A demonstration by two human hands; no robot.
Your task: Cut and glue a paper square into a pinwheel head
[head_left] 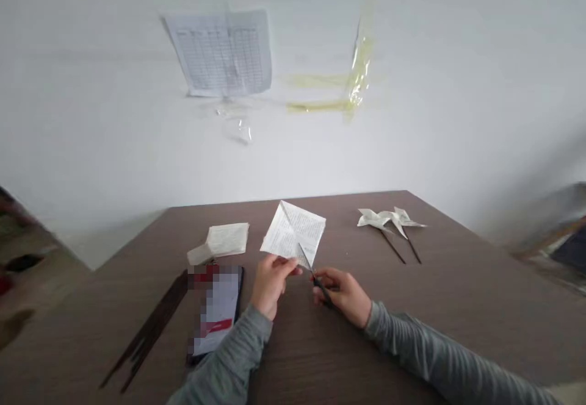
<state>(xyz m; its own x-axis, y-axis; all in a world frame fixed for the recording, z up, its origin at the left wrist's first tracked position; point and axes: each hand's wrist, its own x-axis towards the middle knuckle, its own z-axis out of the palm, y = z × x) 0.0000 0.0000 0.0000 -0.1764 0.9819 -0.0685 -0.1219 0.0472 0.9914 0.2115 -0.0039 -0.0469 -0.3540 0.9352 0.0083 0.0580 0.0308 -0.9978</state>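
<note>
My left hand pinches the near edge of a square sheet of printed paper, held up above the table and turned corner-on. A diagonal line runs down the paper from its far corner. In my right hand is a pair of scissors with dark handles; the blade lies over the paper's near corner, pointing up and left. Whether the blades are parted is too small to tell. Two paper pinwheels on dark sticks rest on the table to the right.
Left on the table are a stack of paper squares, a bundle of thin dark sticks and a phone, partly blurred. Behind the table rises a white wall with a taped printed sheet and yellowish tape.
</note>
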